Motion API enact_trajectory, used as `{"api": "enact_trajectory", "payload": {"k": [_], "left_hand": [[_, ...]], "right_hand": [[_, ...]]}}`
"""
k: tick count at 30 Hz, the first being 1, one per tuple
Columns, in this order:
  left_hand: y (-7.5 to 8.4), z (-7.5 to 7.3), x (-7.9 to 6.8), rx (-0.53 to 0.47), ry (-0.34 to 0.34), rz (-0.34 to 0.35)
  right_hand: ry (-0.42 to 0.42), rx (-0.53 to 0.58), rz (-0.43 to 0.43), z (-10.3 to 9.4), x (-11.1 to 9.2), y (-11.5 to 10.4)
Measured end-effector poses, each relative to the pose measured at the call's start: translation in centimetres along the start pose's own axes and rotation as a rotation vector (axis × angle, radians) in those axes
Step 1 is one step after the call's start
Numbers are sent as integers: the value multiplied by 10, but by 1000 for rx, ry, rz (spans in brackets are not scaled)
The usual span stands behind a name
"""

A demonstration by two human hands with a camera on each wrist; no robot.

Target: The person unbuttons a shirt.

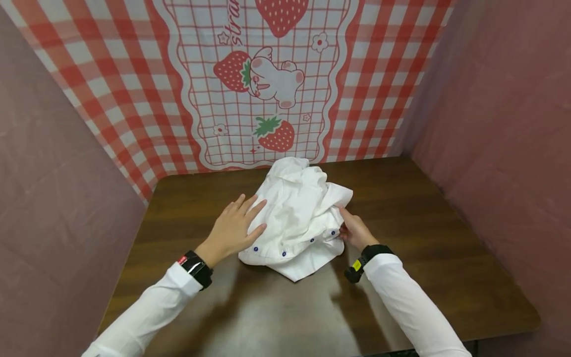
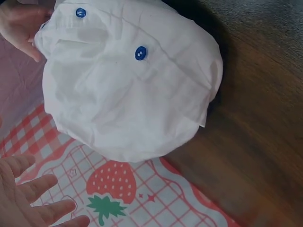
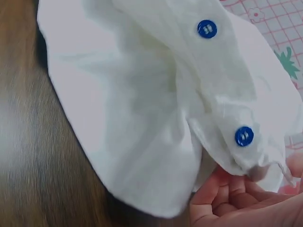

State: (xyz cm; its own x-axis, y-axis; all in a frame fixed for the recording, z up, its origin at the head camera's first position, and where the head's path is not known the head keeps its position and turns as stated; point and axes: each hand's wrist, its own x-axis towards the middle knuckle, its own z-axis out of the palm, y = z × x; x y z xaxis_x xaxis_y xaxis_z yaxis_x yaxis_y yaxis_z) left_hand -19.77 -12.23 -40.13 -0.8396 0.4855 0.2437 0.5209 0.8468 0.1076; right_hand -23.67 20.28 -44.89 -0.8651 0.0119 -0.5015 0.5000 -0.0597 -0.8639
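From my distant post, I see the left hand [image 1: 232,228] with fingers spread wide beside a crumpled white garment [image 1: 294,208]; the right hand [image 1: 357,230] pinches its edge in a narrow grip. The right wrist view shows curled fingers [image 3: 207,194] below a blue button [image 3: 244,136], largely hidden from the head view. The garment lies near the far edge of the counter [image 1: 428,248], which stretches out to either side.

Brown wood-grain table [image 1: 446,263], red-and-white checked backdrop [image 1: 379,74] — printed strawberries [image 1: 276,137], white cartoon animal [image 1: 281,82] — pinkish drapes [image 1: 495,124] either side

right fingers [image 3: 220,189] partly hidden by white garment [image 3: 118,118], top strawberry [image 1: 282,14] and lettering [image 1: 235,22] cut off above in head view
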Motion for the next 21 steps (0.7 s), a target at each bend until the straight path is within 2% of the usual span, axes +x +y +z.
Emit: {"api": "enact_trajectory", "payload": {"k": [5, 8, 10, 12, 15, 18, 21], "left_hand": [[1, 4, 2, -3, 17, 0], [4, 5, 2, -13, 17, 4], [6, 5, 2, -20, 20, 7], [9, 5, 3, -36, 24, 12], [16, 5, 6, -78, 48, 37], [25, 2, 12, -155, 57, 54], [33, 1, 19, -270, 41, 53]], "right_hand": [[-58, 158, -5, 11, 3, -1], [-54, 191, -41, 18, 4, -4], [-27, 165, -95, 25, 4, -5], [8, 93, -165, 31, 2, -5], [98, -67, -321, 41, -5, -5], [149, -216, -507, 50, -16, -5], [164, -374, -687, 61, -27, -3]]}}
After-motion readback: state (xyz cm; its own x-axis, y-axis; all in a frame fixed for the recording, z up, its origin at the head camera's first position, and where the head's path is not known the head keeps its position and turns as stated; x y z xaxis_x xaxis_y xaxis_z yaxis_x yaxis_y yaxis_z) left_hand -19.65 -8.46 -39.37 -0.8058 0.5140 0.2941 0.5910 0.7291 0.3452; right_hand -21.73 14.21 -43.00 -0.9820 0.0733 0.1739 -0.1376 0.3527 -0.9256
